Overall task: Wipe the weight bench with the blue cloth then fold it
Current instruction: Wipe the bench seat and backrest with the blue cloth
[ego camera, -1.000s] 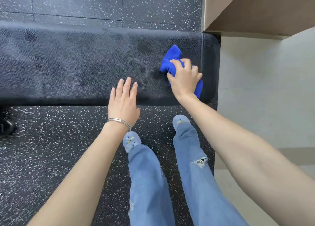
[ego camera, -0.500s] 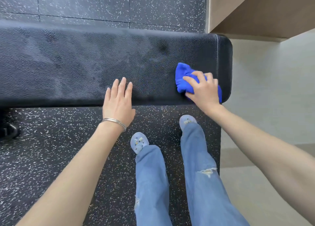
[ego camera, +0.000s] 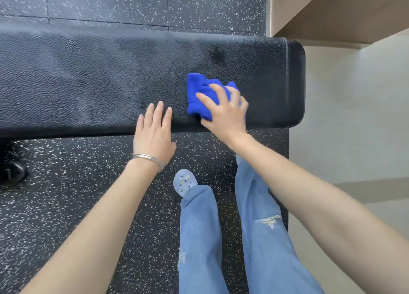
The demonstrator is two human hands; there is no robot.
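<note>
The black padded weight bench (ego camera: 88, 78) runs across the upper half of the view, its rounded end at the right. A bunched blue cloth (ego camera: 195, 94) lies on the pad near its front edge. My right hand (ego camera: 223, 112) presses down on the cloth, fingers spread over it and curled around its near side. My left hand (ego camera: 153, 132) rests flat on the bench's front edge just left of the cloth, fingers together and holding nothing. A silver bangle sits on my left wrist.
Speckled black rubber flooring (ego camera: 66, 205) lies under and behind the bench. My legs in blue jeans (ego camera: 203, 238) and a light clog (ego camera: 184, 184) stand close to the bench. A pale floor (ego camera: 354, 116) and a wooden panel (ego camera: 332, 12) are at the right. A black bench foot (ego camera: 13, 172) is at the left.
My right hand has slid the cloth leftward along the pad from the bench's right end toward my left hand. My left hand has stayed on the front edge.
</note>
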